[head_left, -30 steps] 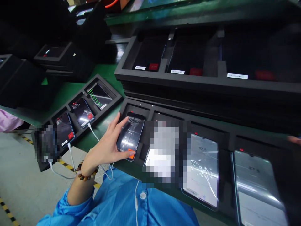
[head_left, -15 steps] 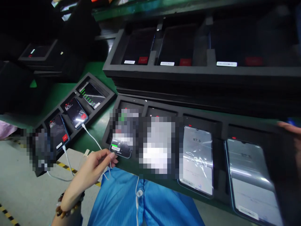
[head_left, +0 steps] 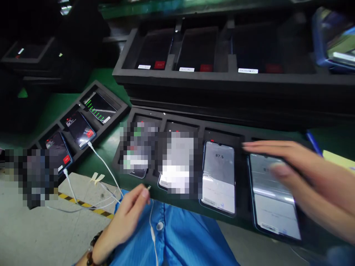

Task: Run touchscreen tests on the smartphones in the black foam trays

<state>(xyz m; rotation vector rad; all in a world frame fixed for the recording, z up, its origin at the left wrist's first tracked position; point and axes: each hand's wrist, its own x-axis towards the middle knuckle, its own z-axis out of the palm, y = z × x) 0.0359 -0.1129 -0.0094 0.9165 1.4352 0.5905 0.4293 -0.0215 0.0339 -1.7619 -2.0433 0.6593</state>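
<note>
My left hand (head_left: pixel 133 207) pinches the small metal-tipped plug of a white cable (head_left: pixel 152 233) in front of the near black foam tray (head_left: pixel 118 157). The cable hangs down over the blue clothing. The plug is apart from the leftmost phone (head_left: pixel 138 173), whose screen is mostly pixelated. My right hand (head_left: pixel 302 177), blurred by motion, reaches over the rightmost phone (head_left: pixel 274 207) with fingers stretched out and nothing visible in them. It hides part of that screen. Between them lie a pixelated bright phone (head_left: pixel 163 181) and a phone showing 87.5 (head_left: pixel 219 177).
Stacked foam trays (head_left: pixel 194 76) with dark-screened phones rise behind. At left, an angled tray (head_left: pixel 104 129) holds phones, some with white charging cables (head_left: pixel 102 159). A blue-edged phone (head_left: pixel 321 44) sits at the upper right, above a blue pen (head_left: pixel 313 142) and yellow paper (head_left: pixel 337 159).
My left hand has drawn back from the leftmost phone's lower end, moving right and down with the plug. My right hand has come in from the right edge over the rightmost phone.
</note>
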